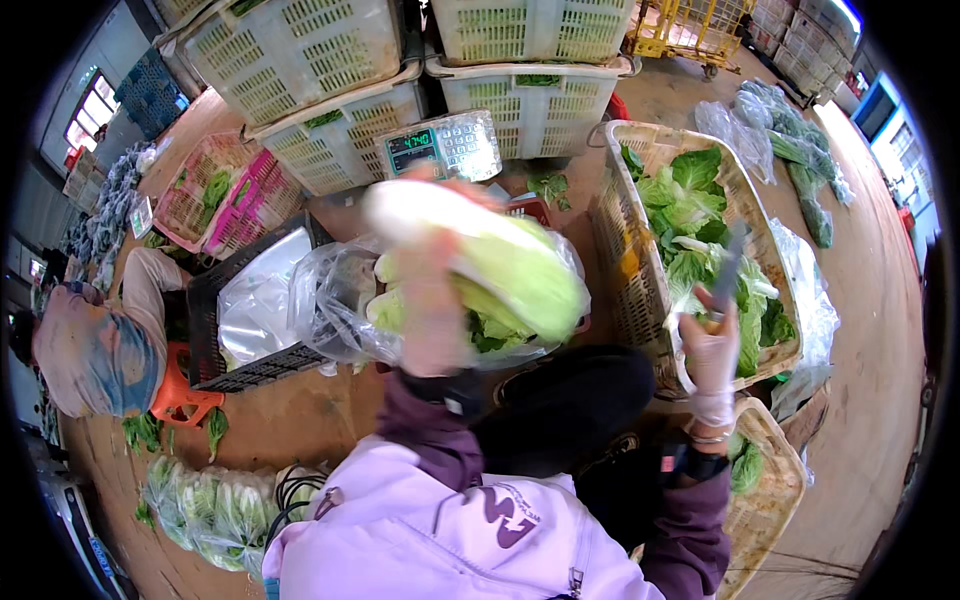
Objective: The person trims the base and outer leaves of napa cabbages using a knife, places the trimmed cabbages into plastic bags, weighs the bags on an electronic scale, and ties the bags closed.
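In the head view, the left hand [432,300] is closed around a long, pale green cabbage with a white base [490,245]; both are blurred. The cabbage is above the clear plastic bag [345,305], which laps over the right edge of the black plastic crate [262,362]. More cabbages lie beside this bag. Several wrapped green-white cabbages [225,515] are on the floor, so I judge these as finished; the held one is not yet wrapped. Loose leaves [690,185] fill much of the cream plastic crate [620,285].

The left forearm rises from the lower edge, its hand lifted upright. The right hand [712,350], thinly gloved, grips a metal-bladed knife [732,270], blade upward, over that crate's near left corner.
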`<action>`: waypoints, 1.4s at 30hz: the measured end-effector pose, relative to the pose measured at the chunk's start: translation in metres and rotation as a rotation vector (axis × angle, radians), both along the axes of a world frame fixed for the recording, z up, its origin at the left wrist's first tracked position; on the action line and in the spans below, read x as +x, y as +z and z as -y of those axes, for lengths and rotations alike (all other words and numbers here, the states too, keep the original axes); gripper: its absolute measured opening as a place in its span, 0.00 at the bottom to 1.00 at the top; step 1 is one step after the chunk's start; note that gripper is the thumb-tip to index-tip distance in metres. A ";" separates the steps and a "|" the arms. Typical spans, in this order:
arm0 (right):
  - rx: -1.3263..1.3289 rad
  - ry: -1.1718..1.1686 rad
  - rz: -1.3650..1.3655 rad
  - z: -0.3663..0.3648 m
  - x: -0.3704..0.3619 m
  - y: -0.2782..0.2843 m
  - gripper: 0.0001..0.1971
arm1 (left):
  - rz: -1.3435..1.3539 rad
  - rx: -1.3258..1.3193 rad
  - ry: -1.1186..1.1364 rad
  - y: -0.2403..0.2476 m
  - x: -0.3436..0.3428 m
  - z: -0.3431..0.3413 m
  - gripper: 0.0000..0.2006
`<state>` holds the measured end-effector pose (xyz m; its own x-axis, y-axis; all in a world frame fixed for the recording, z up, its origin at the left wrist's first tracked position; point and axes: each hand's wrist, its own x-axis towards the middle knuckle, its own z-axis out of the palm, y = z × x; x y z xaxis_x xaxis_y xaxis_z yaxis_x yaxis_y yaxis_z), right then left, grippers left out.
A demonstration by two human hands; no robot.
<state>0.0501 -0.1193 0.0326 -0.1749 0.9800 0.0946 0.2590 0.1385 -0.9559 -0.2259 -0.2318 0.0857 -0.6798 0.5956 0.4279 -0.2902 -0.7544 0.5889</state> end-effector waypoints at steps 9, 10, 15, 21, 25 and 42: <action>0.271 0.264 0.625 0.008 -0.175 -0.032 0.29 | -0.155 -0.351 0.471 -0.055 -0.111 0.068 0.25; 0.166 0.280 0.542 -0.005 -0.185 -0.044 0.25 | 0.016 -0.326 0.291 -0.069 -0.118 0.064 0.24; -0.402 0.303 -0.400 -0.016 -0.178 -0.014 0.05 | 0.329 -0.413 -0.348 -0.110 -0.087 0.057 0.23; -0.428 0.422 -0.762 -0.032 -0.172 0.007 0.04 | 0.845 -0.430 -0.277 -0.252 -0.193 0.007 0.20; -0.397 0.448 -0.776 -0.030 -0.159 0.000 0.08 | 0.760 -0.628 -0.069 -0.245 -0.217 0.015 0.14; -0.370 0.528 -0.661 -0.028 -0.135 -0.016 0.18 | -1.275 -1.242 0.290 -0.229 -0.181 0.024 0.18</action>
<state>-0.0849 -0.0916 0.0162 -0.6299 0.7761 0.0313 -0.3654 -0.2605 -0.8937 -0.4069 -0.2558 -0.1437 -0.4541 0.8766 0.1591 0.7921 0.3155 0.5226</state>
